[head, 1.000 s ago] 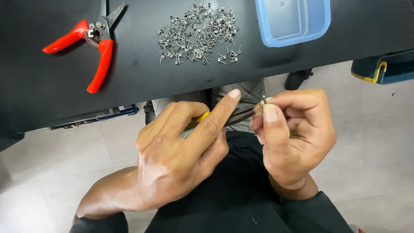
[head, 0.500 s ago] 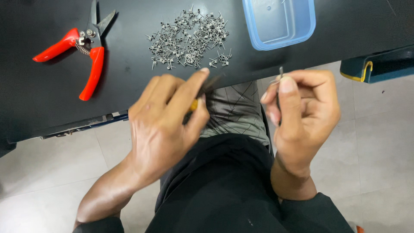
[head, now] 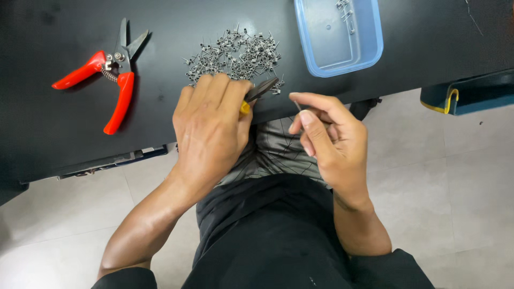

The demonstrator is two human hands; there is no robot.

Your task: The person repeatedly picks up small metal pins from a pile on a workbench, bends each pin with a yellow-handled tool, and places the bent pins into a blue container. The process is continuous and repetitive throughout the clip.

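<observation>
Left hand (head: 211, 128): palm down at the near edge of the black surface (head: 64, 144), grip closed round a small dark-jawed plier with a yellow handle (head: 257, 92); only the tip and a sliver of yellow poke out past the fingers.
Plier tip: pointing right and away, just beside the near rim of the heap.
Right hand (head: 332, 142): off the surface edge, over the lap, grip narrow, thumb and forefinger pinching a thin metal pin (head: 296, 104); it looks like one of the little parts, though it is too small to be sure.
Heap of small silver wire-coil parts (head: 235, 56): spread on the surface, just beyond the left knuckles.
Pale blue rectangular plastic tray (head: 337, 37): right of the heap, apart from it, a few silver parts lying in its far corner.
Red-handled cutters with a spring (head: 104, 80): lying at the left, jaws apart, well away from both hands.
</observation>
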